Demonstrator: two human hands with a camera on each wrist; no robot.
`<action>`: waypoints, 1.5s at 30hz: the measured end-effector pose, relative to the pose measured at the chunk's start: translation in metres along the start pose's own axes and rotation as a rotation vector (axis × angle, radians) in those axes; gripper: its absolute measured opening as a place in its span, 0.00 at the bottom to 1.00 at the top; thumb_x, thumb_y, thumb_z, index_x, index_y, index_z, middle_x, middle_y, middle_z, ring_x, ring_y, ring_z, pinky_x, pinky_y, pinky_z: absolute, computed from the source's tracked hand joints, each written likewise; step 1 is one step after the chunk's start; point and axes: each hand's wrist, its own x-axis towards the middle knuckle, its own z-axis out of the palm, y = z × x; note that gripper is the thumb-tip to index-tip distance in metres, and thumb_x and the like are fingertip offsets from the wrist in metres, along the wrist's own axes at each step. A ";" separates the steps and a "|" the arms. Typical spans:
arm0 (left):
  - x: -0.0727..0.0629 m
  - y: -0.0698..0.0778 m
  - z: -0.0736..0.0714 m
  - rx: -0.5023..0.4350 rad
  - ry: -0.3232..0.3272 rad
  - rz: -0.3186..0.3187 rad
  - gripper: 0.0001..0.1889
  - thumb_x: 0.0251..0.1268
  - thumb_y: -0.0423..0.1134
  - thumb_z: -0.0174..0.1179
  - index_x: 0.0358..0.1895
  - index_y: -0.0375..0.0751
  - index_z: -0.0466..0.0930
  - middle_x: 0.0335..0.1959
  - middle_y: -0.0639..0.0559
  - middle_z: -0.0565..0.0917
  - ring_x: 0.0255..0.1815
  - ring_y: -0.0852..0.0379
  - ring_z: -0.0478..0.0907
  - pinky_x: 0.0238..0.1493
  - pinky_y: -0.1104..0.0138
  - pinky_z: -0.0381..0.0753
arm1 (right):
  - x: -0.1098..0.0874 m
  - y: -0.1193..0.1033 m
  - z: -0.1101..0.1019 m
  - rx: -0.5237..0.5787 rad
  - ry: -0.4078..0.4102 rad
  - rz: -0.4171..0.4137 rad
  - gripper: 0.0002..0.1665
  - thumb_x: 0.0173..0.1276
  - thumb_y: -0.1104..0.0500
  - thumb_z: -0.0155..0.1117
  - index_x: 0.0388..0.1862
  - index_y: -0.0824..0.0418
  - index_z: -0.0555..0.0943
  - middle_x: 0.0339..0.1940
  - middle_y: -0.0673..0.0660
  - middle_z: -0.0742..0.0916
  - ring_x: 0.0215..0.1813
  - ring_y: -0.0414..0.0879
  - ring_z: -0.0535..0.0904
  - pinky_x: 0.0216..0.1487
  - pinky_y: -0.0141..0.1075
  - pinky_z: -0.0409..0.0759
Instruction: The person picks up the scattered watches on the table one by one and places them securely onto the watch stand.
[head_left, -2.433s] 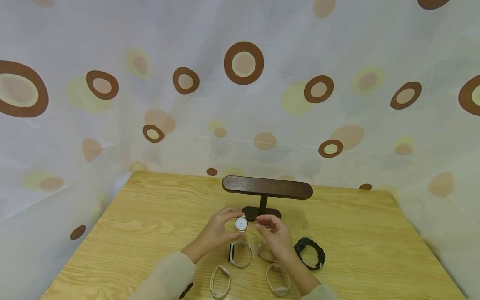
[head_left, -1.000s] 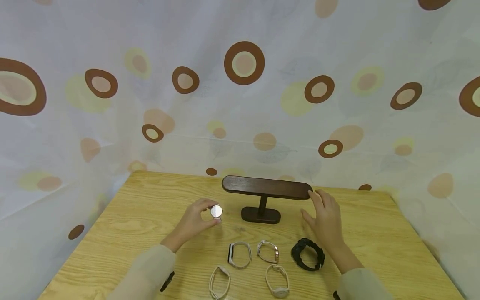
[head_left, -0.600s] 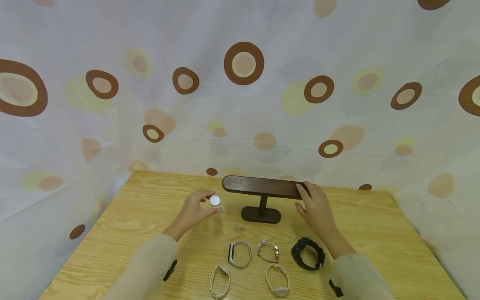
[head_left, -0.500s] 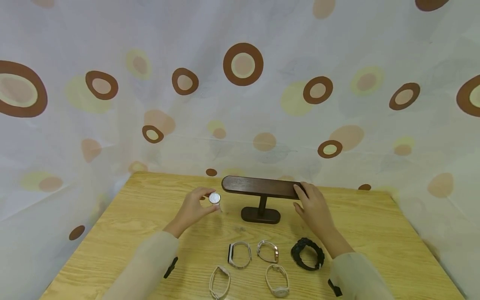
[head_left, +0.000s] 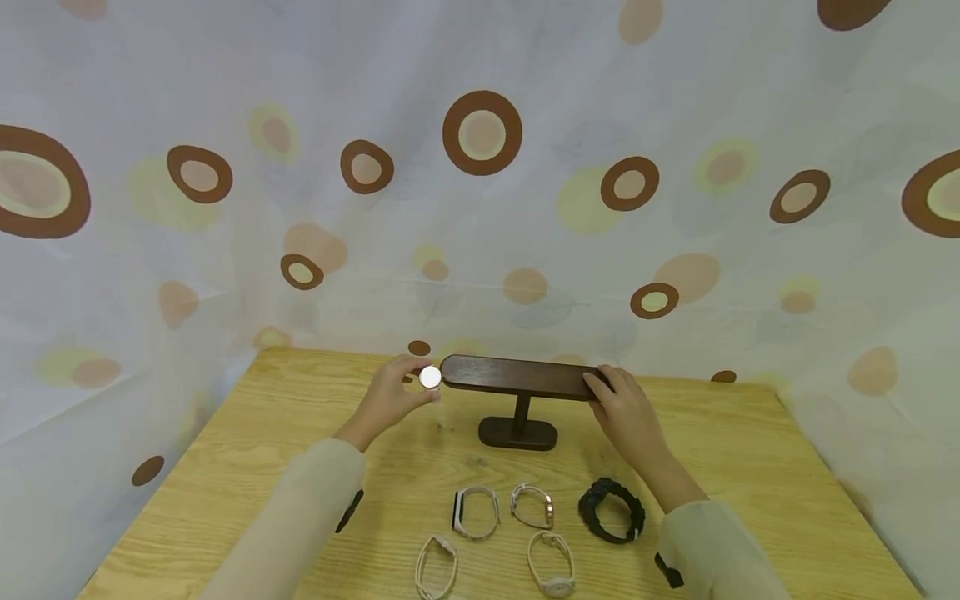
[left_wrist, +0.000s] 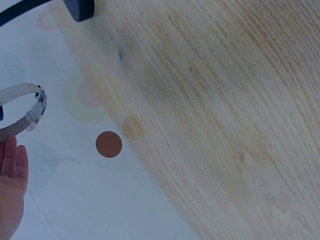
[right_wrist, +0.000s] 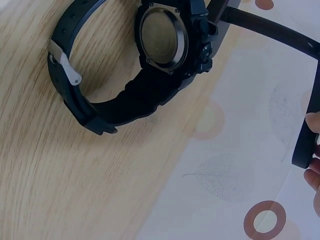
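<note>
The left hand (head_left: 390, 393) pinches the watch (head_left: 431, 378), dial facing the head camera; the right hand (head_left: 628, 417) grips the bar (head_left: 517, 376), long axis left-to-right.

Table (head_left: 247, 433), light grained wood, bearing one dark T-shaped stand (head_left: 510, 376) upright on its rounded base and, nearer the front, one white wristband (head_left: 457, 510), one small gold-toned watch (head_left: 549, 510), one chunky black watch (head_left: 591, 504), one cream strap (head_left: 445, 546) and one beige watch (head_left: 558, 587).
</note>
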 end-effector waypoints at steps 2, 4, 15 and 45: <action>0.001 0.002 0.000 -0.003 -0.015 -0.004 0.25 0.49 0.33 0.69 0.53 0.32 0.77 0.51 0.39 0.79 0.50 0.45 0.77 0.51 0.54 0.80 | -0.001 0.000 -0.001 0.009 -0.001 0.003 0.27 0.44 0.72 0.74 0.47 0.70 0.80 0.47 0.70 0.81 0.49 0.63 0.76 0.50 0.52 0.79; 0.003 0.003 0.000 -0.002 -0.030 0.005 0.24 0.50 0.33 0.69 0.53 0.31 0.76 0.52 0.39 0.78 0.50 0.44 0.76 0.51 0.54 0.79 | -0.001 0.000 -0.001 0.019 0.002 0.003 0.27 0.45 0.73 0.73 0.47 0.70 0.80 0.47 0.70 0.80 0.50 0.63 0.76 0.50 0.52 0.78; 0.013 0.010 -0.003 -0.017 -0.055 0.043 0.25 0.50 0.32 0.68 0.54 0.27 0.75 0.50 0.36 0.78 0.49 0.42 0.77 0.53 0.54 0.79 | 0.000 0.000 -0.001 0.032 -0.016 0.023 0.25 0.48 0.75 0.70 0.48 0.70 0.80 0.48 0.70 0.80 0.50 0.64 0.75 0.52 0.52 0.78; 0.023 0.017 -0.005 -0.024 -0.125 0.053 0.22 0.51 0.29 0.66 0.52 0.25 0.76 0.50 0.34 0.77 0.50 0.42 0.78 0.55 0.63 0.79 | -0.003 -0.006 -0.006 0.066 -0.007 0.050 0.25 0.49 0.77 0.67 0.49 0.71 0.79 0.48 0.68 0.79 0.52 0.63 0.75 0.52 0.51 0.78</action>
